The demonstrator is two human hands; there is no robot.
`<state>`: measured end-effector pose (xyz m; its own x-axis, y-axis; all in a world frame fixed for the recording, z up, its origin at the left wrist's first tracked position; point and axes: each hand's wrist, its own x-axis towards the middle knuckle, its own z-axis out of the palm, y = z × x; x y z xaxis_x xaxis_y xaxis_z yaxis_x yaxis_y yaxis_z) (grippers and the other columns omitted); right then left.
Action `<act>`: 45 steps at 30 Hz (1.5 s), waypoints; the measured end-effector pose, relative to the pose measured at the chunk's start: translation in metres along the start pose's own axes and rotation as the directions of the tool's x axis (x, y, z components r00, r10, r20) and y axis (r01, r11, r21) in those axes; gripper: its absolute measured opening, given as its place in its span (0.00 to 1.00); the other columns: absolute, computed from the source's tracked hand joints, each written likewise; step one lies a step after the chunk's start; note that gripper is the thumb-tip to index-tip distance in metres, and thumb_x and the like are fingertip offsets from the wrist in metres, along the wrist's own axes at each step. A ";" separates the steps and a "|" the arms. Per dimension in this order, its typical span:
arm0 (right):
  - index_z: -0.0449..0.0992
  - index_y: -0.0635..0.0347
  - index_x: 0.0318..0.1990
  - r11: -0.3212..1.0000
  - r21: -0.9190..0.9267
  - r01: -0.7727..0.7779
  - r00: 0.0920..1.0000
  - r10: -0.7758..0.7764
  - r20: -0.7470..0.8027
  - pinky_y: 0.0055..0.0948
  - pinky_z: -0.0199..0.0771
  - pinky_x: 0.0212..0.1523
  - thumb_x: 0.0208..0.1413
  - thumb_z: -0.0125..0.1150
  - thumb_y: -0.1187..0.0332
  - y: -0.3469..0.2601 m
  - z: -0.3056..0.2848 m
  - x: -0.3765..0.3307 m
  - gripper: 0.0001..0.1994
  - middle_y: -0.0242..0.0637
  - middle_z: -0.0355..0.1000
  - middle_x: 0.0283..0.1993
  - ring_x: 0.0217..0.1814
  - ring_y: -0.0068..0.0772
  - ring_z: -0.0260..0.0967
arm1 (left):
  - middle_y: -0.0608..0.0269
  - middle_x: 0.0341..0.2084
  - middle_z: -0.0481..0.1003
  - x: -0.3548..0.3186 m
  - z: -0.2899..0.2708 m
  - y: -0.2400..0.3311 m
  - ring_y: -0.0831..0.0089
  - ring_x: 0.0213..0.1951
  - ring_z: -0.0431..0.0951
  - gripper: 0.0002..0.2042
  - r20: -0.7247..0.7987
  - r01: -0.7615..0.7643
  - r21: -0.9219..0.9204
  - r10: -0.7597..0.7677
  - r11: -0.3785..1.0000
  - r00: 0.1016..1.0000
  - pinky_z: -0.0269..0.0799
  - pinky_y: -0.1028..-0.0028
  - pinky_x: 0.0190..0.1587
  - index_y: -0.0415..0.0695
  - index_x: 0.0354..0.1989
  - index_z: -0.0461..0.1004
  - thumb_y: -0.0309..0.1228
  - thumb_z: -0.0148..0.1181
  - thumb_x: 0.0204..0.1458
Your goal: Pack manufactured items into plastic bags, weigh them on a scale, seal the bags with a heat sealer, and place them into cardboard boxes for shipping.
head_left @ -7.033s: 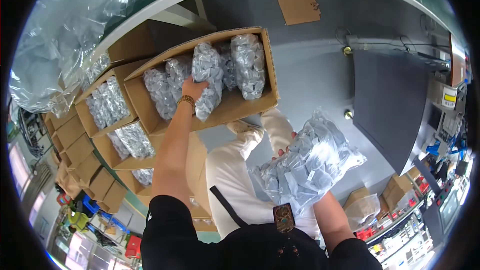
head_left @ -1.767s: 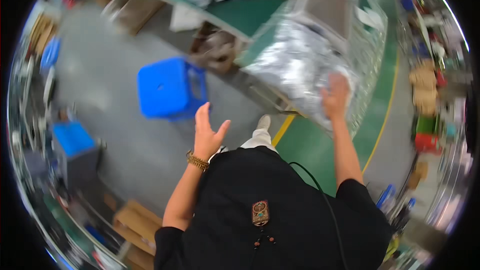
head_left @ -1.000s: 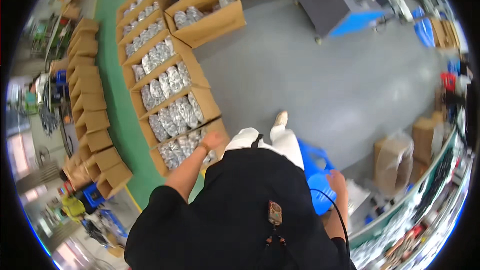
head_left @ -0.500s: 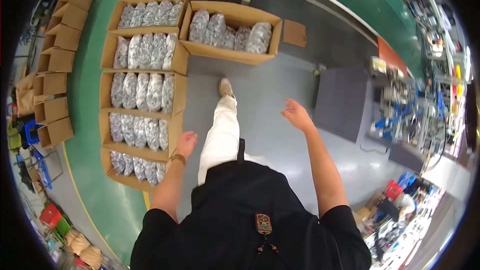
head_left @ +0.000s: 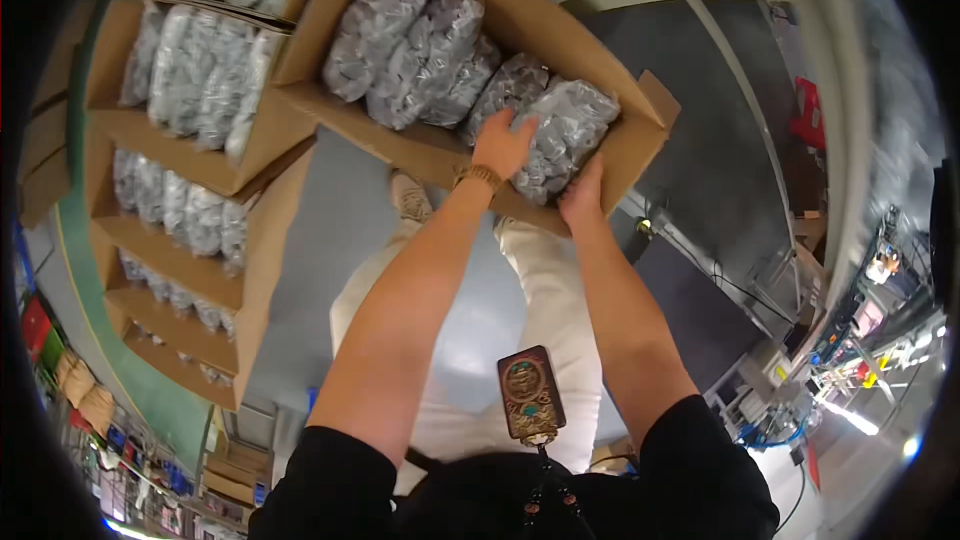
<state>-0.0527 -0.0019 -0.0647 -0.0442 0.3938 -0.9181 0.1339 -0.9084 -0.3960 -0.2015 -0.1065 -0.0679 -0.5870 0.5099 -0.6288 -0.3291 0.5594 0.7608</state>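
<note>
Now both hands are down at the nearest box (head_left: 420,145), where half a second ago they hung empty in the air over the grey floor (head_left: 330,240), the right one spread wide, and I was looking at the whole row of boxes from farther off. I read that as the walk back being over and the picking begun. My left hand (head_left: 503,143) lies on top of the rightmost bag (head_left: 565,135), fingers curled over its near end and pressing into the plastic. My right hand (head_left: 582,202) is at the bag's lower edge, against the box's near wall; its fingers go under the bag and I cannot tell how tightly they close. The bag sits inside the box at its right end, not lifted clear, so I judge the grip is only forming. That box holds a row of clear, lumpy bags of small grey parts: five or so, packed side by side and touching. To the left, further boxes (head_left: 190,130) stand edge to edge along the green strip (head_left: 80,240), each filled with the same sort of bags in tight rows.
</note>
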 end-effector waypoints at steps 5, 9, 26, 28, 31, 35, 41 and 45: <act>0.51 0.54 0.66 0.953 0.290 -0.091 0.996 0.083 0.039 0.41 0.44 0.68 0.54 0.37 0.33 -0.002 -0.007 -0.001 0.41 0.35 0.50 0.69 0.69 0.40 0.48 | 0.44 0.57 0.64 0.053 0.052 -0.014 0.54 0.60 0.62 0.37 0.072 0.206 -0.104 -0.200 0.973 0.977 0.55 0.66 0.61 0.43 0.62 0.60 0.60 0.44 0.51; 0.51 0.57 0.66 0.998 -0.015 0.064 0.997 -0.064 -0.045 0.46 0.43 0.68 0.51 0.35 0.30 -0.009 -0.016 0.030 0.45 0.38 0.50 0.69 0.69 0.45 0.47 | 0.45 0.61 0.59 0.082 0.086 -0.010 0.54 0.63 0.56 0.40 0.232 0.125 -0.023 -0.116 0.992 0.966 0.49 0.65 0.64 0.45 0.64 0.55 0.64 0.39 0.50; 0.57 0.50 0.63 0.982 -0.015 0.187 0.960 -0.180 0.216 0.40 0.58 0.61 0.57 0.51 0.50 -0.008 0.050 -0.150 0.28 0.32 0.62 0.60 0.62 0.34 0.58 | 0.56 0.62 0.59 -0.031 -0.032 0.134 0.58 0.65 0.55 0.30 0.335 0.084 0.343 -0.205 0.935 0.920 0.45 0.57 0.65 0.56 0.62 0.62 0.55 0.37 0.52; 0.55 0.50 0.64 0.957 0.010 0.288 0.897 -0.274 0.347 0.39 0.58 0.60 0.57 0.53 0.54 -0.015 0.068 -0.224 0.29 0.30 0.61 0.60 0.62 0.34 0.58 | 0.56 0.59 0.63 -0.061 -0.077 0.152 0.60 0.62 0.60 0.28 0.434 0.080 0.105 -0.118 0.991 0.893 0.51 0.61 0.63 0.51 0.60 0.64 0.52 0.39 0.54; 0.54 0.53 0.64 0.944 -0.229 0.239 0.933 -0.158 0.322 0.39 0.58 0.60 0.54 0.57 0.58 -0.027 0.078 -0.359 0.32 0.34 0.59 0.62 0.63 0.37 0.56 | 0.57 0.51 0.71 -0.127 -0.138 0.164 0.67 0.54 0.70 0.27 0.579 0.414 -0.418 -0.115 0.808 0.808 0.66 0.73 0.55 0.39 0.55 0.68 0.49 0.44 0.56; 0.48 0.58 0.66 0.111 -0.389 0.914 0.400 -0.104 0.910 0.40 0.56 0.61 0.51 0.58 0.65 -0.053 0.048 -0.494 0.36 0.40 0.52 0.64 0.67 0.39 0.50 | 0.56 0.53 0.69 -0.261 -0.193 0.150 0.66 0.53 0.70 0.26 0.345 0.257 -0.882 0.168 0.395 0.924 0.68 0.68 0.55 0.40 0.57 0.65 0.48 0.44 0.59; 0.56 0.64 0.63 0.611 -0.402 0.681 0.421 0.122 0.899 0.37 0.66 0.53 0.40 0.68 0.65 -0.033 0.028 -0.510 0.40 0.42 0.60 0.58 0.60 0.38 0.57 | 0.56 0.54 0.67 -0.470 -0.160 0.062 0.67 0.53 0.69 0.24 -0.209 -0.149 -0.969 0.332 -0.195 0.920 0.68 0.63 0.55 0.40 0.60 0.59 0.42 0.42 0.61; 0.52 0.65 0.64 0.397 -0.632 0.666 0.290 0.643 0.709 0.40 0.67 0.55 0.44 0.64 0.63 -0.013 0.052 -0.495 0.40 0.44 0.61 0.60 0.59 0.42 0.62 | 0.57 0.53 0.67 -0.539 -0.138 0.086 0.71 0.54 0.68 0.22 -0.613 -0.557 -0.778 0.159 -0.290 0.774 0.67 0.65 0.56 0.42 0.57 0.63 0.44 0.44 0.60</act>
<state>-0.0844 -0.1920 0.3940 -0.6288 -0.5695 -0.5294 0.6489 -0.0092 -0.7608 -0.0159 -0.4237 0.3582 -0.9598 0.0830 -0.2680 -0.1536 -0.9549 0.2541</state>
